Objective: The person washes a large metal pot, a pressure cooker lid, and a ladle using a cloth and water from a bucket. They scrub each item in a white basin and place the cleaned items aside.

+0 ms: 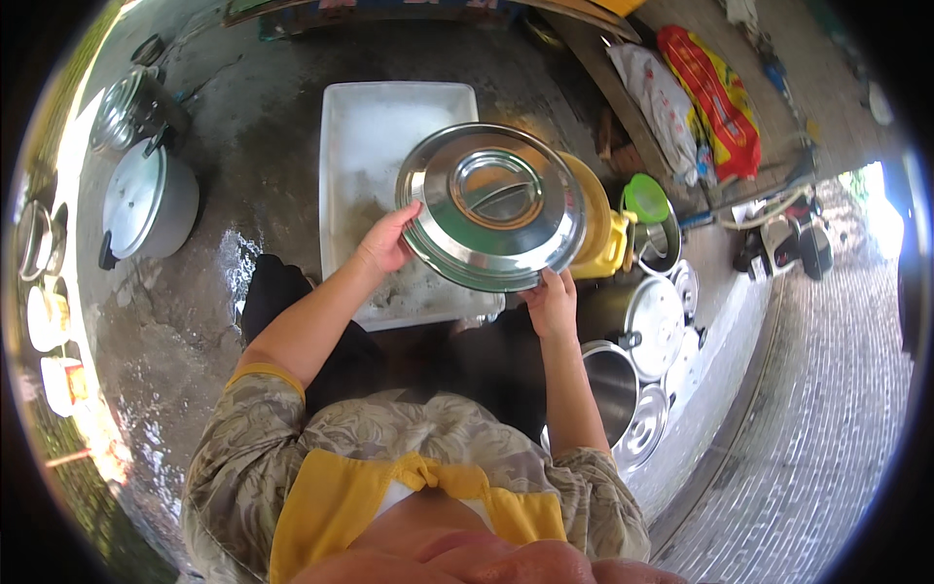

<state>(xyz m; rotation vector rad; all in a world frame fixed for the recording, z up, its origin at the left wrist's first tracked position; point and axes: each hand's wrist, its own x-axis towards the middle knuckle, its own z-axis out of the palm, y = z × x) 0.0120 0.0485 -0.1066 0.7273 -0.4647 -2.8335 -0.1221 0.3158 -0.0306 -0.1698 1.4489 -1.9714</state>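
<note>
A round, shiny stainless steel pot lid [430,190] is held in both hands, its domed side and centre handle facing up. My left hand [389,241] grips its near left edge. At the near right edge, my right hand [552,301] holds the rim with fingers partly hidden beneath. Under the lid, a white rectangular tub [350,146] rests on the floor with cloudy water and dark specks in it. Just right of the lid stand a yellow basin [592,190] and a yellow plastic jug [609,255], both partly covered by it.
Pressure cookers, one a grey pot [175,204], stand at the left on wet concrete [241,168]. On the right are a green strainer [646,197] in a metal pot, an open steel pot [609,387] and several lids [657,314]. Red and yellow sacks [715,109] lie farther back.
</note>
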